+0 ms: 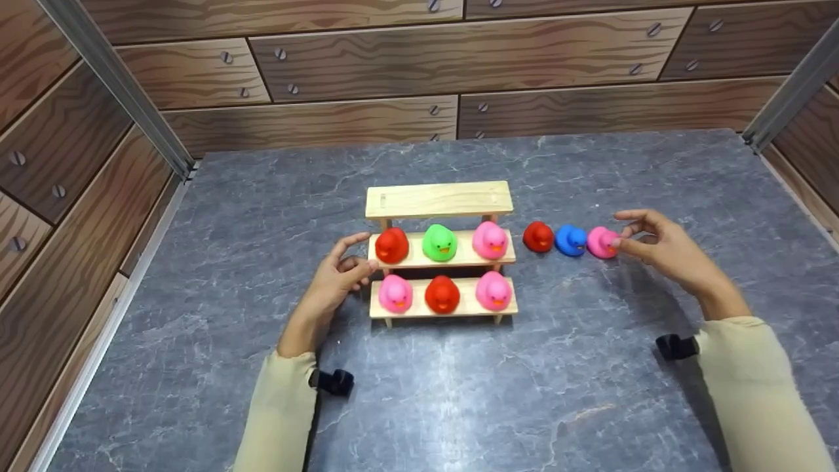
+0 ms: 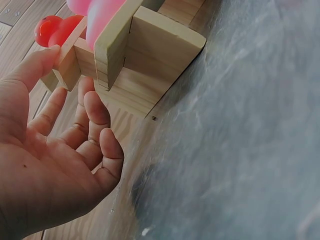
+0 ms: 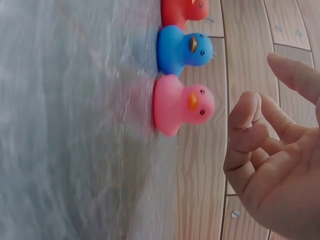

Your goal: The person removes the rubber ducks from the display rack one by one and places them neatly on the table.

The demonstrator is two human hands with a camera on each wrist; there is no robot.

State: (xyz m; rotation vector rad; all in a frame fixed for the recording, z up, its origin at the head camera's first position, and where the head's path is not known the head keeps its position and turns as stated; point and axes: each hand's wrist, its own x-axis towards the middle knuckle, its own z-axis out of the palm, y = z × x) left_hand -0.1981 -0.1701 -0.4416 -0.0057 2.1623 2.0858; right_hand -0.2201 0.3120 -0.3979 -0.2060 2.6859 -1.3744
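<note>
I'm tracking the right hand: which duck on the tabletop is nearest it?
The pink duck, rightmost of the three; the blue duck and red duck sit farther away.

Wears a plain, pale cream left sleeve (image 1: 275, 413) at seven o'clock and a matching right sleeve (image 1: 750, 380) at four — with a small, black, blocky wrist camera (image 1: 339, 383) on each.
</note>
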